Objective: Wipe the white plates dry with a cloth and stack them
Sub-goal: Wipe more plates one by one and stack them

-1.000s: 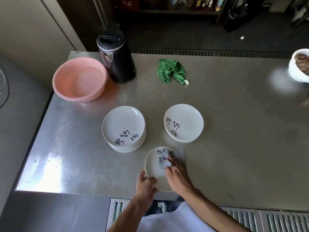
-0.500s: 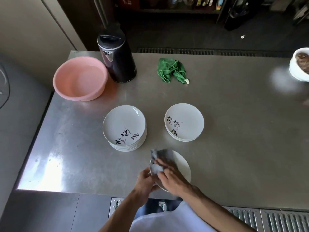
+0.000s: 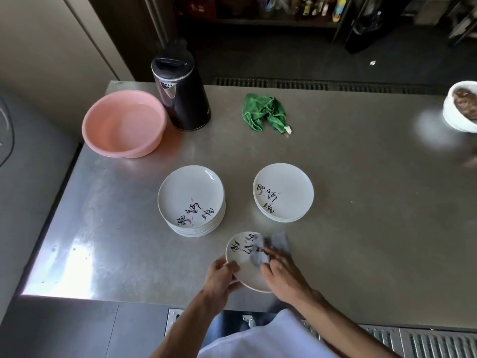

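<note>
A white plate point(image 3: 242, 264) with black brush writing is tilted above the near edge of the steel table point(image 3: 361, 228). My left hand point(image 3: 222, 277) grips its left rim. My right hand point(image 3: 281, 272) presses a grey cloth point(image 3: 260, 250) onto the plate's face, fingers curled round the cloth. A taller stack of white plates point(image 3: 191, 200) stands left of centre. A lower stack of white plates point(image 3: 283, 192) stands to its right.
A pink basin point(image 3: 124, 122) sits at the back left beside a black kettle point(image 3: 180, 94). A crumpled green cloth point(image 3: 264, 112) lies at the back centre. A white bowl point(image 3: 462, 107) with brown food is at the right edge.
The plate has turned in my left hand so its written face shows again. My right hand with the grey cloth has shifted from the plate's left part to its upper right.
</note>
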Available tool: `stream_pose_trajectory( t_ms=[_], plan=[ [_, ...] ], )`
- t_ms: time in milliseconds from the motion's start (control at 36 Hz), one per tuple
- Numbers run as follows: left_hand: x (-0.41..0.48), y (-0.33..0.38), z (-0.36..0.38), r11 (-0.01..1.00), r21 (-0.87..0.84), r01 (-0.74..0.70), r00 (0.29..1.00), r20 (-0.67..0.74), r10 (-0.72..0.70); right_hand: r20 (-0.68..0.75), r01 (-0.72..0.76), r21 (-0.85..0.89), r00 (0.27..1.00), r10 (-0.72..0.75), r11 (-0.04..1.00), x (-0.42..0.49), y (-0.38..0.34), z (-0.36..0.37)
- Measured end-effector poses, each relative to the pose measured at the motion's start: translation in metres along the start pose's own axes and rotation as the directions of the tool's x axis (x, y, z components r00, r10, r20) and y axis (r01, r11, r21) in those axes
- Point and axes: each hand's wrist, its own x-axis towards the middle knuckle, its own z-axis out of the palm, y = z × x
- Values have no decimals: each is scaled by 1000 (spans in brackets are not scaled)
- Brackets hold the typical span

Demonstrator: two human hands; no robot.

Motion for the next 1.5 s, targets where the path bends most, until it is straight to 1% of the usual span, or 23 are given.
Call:
stream_pose_trajectory(
  t_ms=[83, 167, 250, 306, 417, 472, 528, 556, 611, 639, 722, 806, 861, 917, 944, 1000, 1028, 1083, 1139, 1194, 1333, 1417, 1500],
  plan=[
    [4, 8, -4, 1000, -28, -4, 1000, 8, 4, -70, 93, 211, 994, -79, 973, -13, 0, -11],
    [2, 17, -7, 998, -43, -42, 999, 33, 43, -33, 166, 208, 986, -163, 964, -19, -6, -15],
    [0, 20, -4, 996, -81, -42, 999, 27, 45, -36, 160, 220, 987, -156, 962, -17, -11, -24],
    [-1, 23, -2, 997, -16, -77, 997, 12, 77, -95, 157, 245, 986, -138, 957, -12, -11, -31],
    [-7, 31, -2, 955, 173, -241, 970, 54, 235, -197, 119, 350, 979, -51, 929, -4, -8, -53],
    [-8, 33, -10, 889, 301, -346, 938, 120, 325, -205, 65, 397, 979, 20, 916, 2, -1, -64],
    [-6, 32, -17, 719, 507, -475, 874, 176, 453, -173, -13, 464, 979, 106, 886, 7, 6, -75],
    [-3, 29, -20, 632, 566, -530, 832, 203, 516, -154, -47, 489, 978, 139, 871, 9, 10, -79],
    [6, 24, -24, 506, 609, -610, 753, 249, 608, -133, -75, 515, 977, 165, 854, 12, 17, -82],
    [7, 23, -24, 495, 603, -626, 743, 266, 614, -137, -75, 528, 976, 172, 846, 14, 19, -81],
    [0, 29, -22, 595, 549, -587, 799, 274, 536, -170, -92, 604, 956, 241, 791, 13, 18, -74],
    [-7, 26, -19, 692, 467, -551, 835, 289, 469, -237, -126, 709, 884, 403, 693, 6, 18, -66],
    [-12, 20, -17, 784, 393, -481, 876, 259, 408, -282, -122, 752, 830, 482, 648, 1, 15, -58],
    [-13, 11, -17, 873, 307, -379, 923, 195, 332, -277, -150, 759, 806, 523, 634, -2, 8, -48],
    [-12, 7, -17, 908, 266, -324, 943, 165, 289, -248, -182, 742, 819, 517, 645, -2, 3, -43],
    [-10, -3, -15, 951, 208, -229, 971, 113, 209, -145, -227, 699, 883, 446, 678, -6, -8, -31],
    [-8, -6, -14, 963, 186, -196, 979, 95, 181, -100, -229, 658, 917, 385, 717, -8, -12, -22],
    [-6, -12, -11, 978, 142, -150, 988, 69, 141, -46, -202, 486, 966, 255, 850, -10, -16, -2],
    [-4, -14, -9, 988, 110, -112, 993, 50, 107, 14, -188, 354, 981, 196, 916, -13, -20, 13],
    [-3, -15, -9, 993, 90, -77, 997, 35, 75, 49, -148, 286, 989, 140, 947, -18, -25, 20],
    [0, -13, -12, 1000, -20, -22, 999, 42, 23, 134, 50, 139, 989, -69, 989, -36, -18, 25],
    [4, -14, -12, 1000, -17, 6, 1000, 14, -5, 171, 59, 97, 982, -75, 994, -50, 4, 25],
    [5, -13, -11, 1000, -5, 17, 1000, -3, -17, 92, -44, 110, 995, 34, 993, -47, 15, 25]
  ],
)
